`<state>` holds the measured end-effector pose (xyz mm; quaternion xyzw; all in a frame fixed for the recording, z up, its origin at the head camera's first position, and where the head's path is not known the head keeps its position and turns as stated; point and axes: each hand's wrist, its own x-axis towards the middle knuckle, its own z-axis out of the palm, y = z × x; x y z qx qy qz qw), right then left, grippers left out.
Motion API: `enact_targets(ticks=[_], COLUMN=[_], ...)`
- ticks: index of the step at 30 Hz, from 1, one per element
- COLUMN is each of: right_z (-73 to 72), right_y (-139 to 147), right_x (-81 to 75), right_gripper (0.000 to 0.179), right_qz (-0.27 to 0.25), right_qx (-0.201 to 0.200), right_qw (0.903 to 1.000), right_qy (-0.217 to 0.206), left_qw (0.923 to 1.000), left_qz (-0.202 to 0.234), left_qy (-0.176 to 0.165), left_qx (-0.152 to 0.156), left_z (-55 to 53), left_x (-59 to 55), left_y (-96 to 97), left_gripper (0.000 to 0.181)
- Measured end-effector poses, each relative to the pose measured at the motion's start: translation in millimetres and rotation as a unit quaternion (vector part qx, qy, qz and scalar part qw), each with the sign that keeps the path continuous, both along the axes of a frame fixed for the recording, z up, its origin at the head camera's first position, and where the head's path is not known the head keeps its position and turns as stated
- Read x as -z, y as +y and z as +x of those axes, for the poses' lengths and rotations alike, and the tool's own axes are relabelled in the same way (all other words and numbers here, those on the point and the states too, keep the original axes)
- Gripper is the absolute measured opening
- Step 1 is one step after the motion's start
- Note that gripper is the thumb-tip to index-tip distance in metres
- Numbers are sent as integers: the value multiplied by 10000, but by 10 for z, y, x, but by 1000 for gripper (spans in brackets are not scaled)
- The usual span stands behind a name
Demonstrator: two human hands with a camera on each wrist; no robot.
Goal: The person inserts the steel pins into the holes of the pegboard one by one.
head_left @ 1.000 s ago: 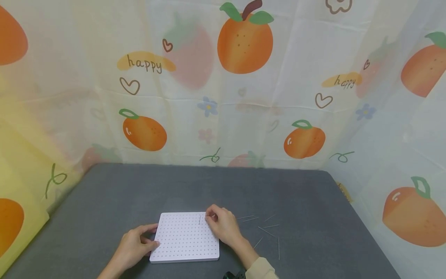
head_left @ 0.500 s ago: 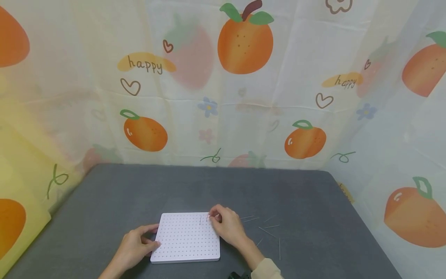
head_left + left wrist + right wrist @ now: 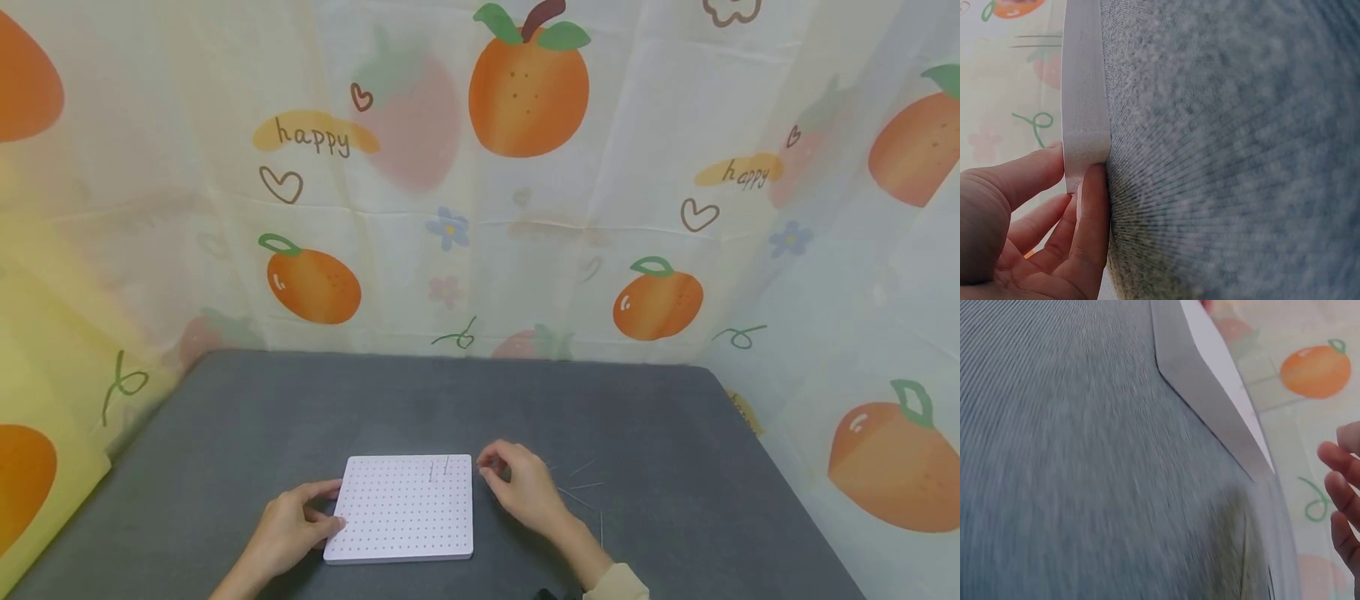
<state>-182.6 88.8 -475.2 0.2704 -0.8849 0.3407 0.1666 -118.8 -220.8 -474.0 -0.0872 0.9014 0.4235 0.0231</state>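
A white perforated pegboard [image 3: 397,512] lies on the dark table, with two thin metal pins [image 3: 431,472] standing upright near its back right corner. My left hand [image 3: 288,529] grips the board's left edge, thumb on top; in the left wrist view its fingers [image 3: 1088,231] close on the board's side wall [image 3: 1085,81]. Just beyond the right edge, my right hand [image 3: 525,487] hovers with loosely bent fingers and nothing visible between them. The right wrist view shows those fingers [image 3: 1346,494] apart from the board [image 3: 1210,400].
Several loose thin pins [image 3: 576,500] lie scattered on the table [image 3: 675,467] to the right, partly hidden behind the right hand. A fruit-print curtain [image 3: 525,250] hangs behind and at both sides of the table.
My right hand has let go of the second pin, now standing in the board, and has moved right, off the board. The left hand has stayed on the left edge.
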Motion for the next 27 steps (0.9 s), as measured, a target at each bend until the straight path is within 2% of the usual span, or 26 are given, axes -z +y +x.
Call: enact_targets(ticks=[4, 11, 17, 21, 27], right_z=[-21, -68, -84, -80, -69], right_y=[167, 486, 713, 853, 1051], right_x=[-19, -20, 7, 27, 72], right_gripper=[18, 20, 22, 24, 26], right_qz=[-162, -195, -133, -147, -287], right_qx=[-147, -250, -174, -39, 265], right_qw=[9998, 9991, 9993, 9998, 9988], right_qy=[-12, 272, 292, 150, -291], left_qw=[10000, 9999, 9998, 9999, 9998], left_qz=[15, -48, -88, -87, -128], left_qy=[-26, -102, -159, -148, -147], left_qx=[-1, 21, -7, 15, 14], left_z=[-1, -5, -10, -12, -19], left_x=[-4, -7, -3, -4, 8], left_y=[2, 0, -7, -7, -5], left_gripper=[54, 55, 56, 55, 55])
